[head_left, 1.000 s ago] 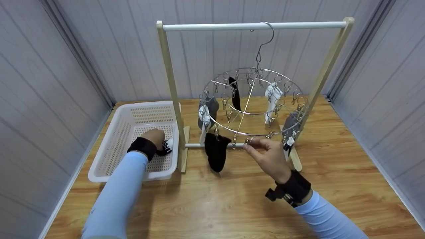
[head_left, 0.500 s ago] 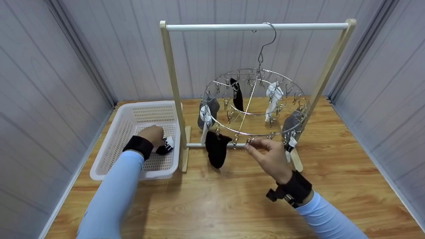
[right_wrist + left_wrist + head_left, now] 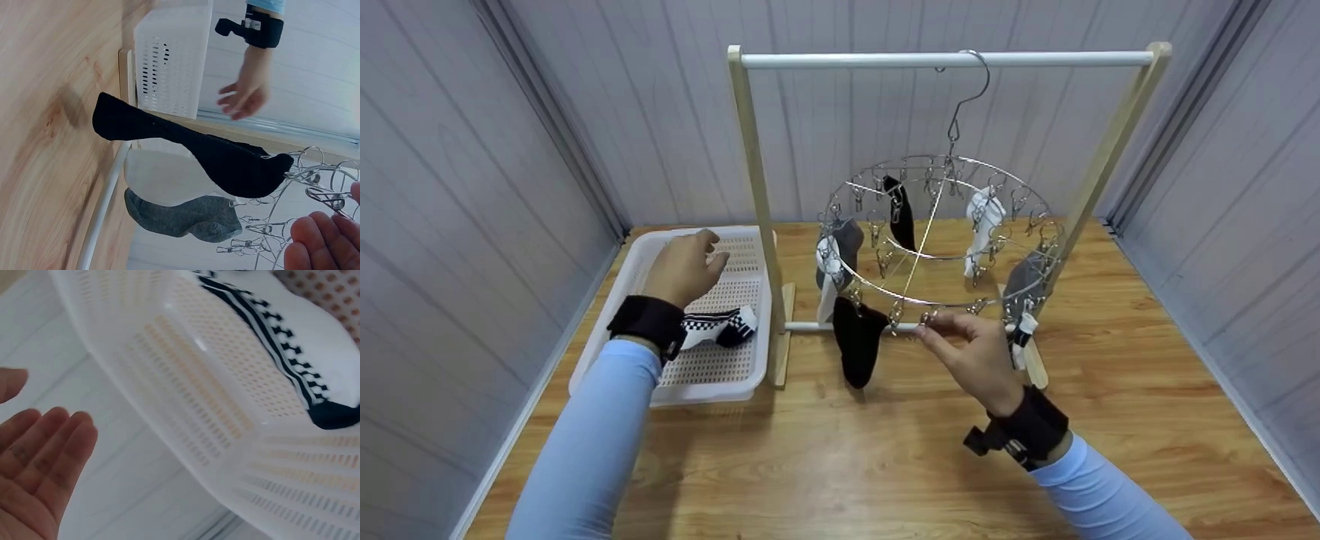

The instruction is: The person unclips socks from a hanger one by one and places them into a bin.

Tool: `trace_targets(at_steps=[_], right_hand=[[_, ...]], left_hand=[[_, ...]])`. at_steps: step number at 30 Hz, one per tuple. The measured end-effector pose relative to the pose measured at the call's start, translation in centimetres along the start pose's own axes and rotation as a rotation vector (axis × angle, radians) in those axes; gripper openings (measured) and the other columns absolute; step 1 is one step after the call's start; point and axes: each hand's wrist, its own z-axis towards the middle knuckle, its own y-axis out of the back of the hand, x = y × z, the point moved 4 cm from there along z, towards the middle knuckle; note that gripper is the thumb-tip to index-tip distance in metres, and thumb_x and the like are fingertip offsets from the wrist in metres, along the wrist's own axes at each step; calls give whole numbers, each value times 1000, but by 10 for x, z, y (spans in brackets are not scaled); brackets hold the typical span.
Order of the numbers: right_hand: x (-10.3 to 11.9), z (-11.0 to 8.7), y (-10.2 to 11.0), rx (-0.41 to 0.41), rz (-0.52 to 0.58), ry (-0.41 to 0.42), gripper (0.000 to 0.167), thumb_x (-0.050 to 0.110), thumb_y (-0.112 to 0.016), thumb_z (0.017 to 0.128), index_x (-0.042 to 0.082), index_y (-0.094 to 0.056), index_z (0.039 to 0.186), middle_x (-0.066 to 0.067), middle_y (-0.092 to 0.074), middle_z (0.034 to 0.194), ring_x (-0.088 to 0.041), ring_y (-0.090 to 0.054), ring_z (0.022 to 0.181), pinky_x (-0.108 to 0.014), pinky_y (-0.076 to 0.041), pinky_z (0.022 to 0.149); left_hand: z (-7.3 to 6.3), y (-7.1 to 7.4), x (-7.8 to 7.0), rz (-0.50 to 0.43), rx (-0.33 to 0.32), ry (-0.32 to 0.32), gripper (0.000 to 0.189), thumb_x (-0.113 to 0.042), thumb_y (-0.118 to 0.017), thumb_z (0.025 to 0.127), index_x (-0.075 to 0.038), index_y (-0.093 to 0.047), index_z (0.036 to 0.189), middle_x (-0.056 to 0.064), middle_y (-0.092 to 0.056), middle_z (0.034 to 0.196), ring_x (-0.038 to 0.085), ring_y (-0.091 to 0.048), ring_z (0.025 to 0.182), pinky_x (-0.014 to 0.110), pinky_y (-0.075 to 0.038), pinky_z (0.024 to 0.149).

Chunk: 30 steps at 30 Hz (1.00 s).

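My left hand hovers above the white plastic basket, fingers extended and holding nothing. Inside the basket lies a white sock with a black checkered stripe and dark toe. My right hand pinches a metal clip at the front of the round wire hanger between thumb and fingers. Left of that hand a black sock hangs from the ring. Behind it hang a white sock and a grey sock.
A rack with a white top rod and wooden posts carries the hanger. More socks hang from the ring: a black sock and a white sock at the back, a grey sock at right. Panelled walls surround the wooden floor.
My left hand has risen out of the basket and away from the checkered sock, its fingers now spread; the sock lies in fuller view. The right hand has kept its pinch on the clip.
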Motion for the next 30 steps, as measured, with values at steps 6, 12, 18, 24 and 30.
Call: trace_targets(at_steps=[6, 12, 18, 24, 30], right_hand=[[1, 0, 1, 1, 9, -9, 6, -2, -84, 90, -3, -80, 95, -17, -81, 94, -3, -73, 83, -17, -61, 79], [1, 1, -1, 10, 13, 8, 8, -4, -84, 89, -5, -80, 95, -19, -81, 93, -3, -72, 82, -16, -61, 78], [0, 0, 1, 15, 16, 2, 6, -5, -83, 89, -4, -80, 94, -19, -81, 91, -3, -72, 81, -17, -62, 77], [1, 0, 1, 14, 14, 10, 6, -4, -83, 89, -4, -80, 94, -19, -81, 91, -3, -73, 80, -18, -63, 76], [2, -1, 2, 6, 14, 19, 6, -3, -84, 89, -5, -80, 94, -19, -81, 91, -3, -73, 80, -15, -61, 75]], left_hand=[[-6, 26, -21, -146, -272, -66, 40, -23, -60, 111, 12, -68, 129, 32, -75, 121, 48, -74, 110, 59, -61, 96], [-21, 52, -43, -259, -524, -152, 33, -20, -66, 107, 11, -72, 117, 28, -77, 106, 43, -76, 95, 53, -63, 88], [-39, 61, -86, -246, -635, -360, 29, -17, -68, 106, 10, -71, 114, 26, -77, 104, 40, -76, 91, 50, -65, 86], [-53, 53, -131, -168, -557, -512, 35, -22, -74, 103, 7, -71, 121, 26, -77, 115, 42, -75, 107, 55, -63, 97], [-62, 43, -164, -105, -506, -657, 35, -20, -79, 100, 6, -73, 123, 23, -78, 120, 40, -76, 114, 50, -63, 102]])
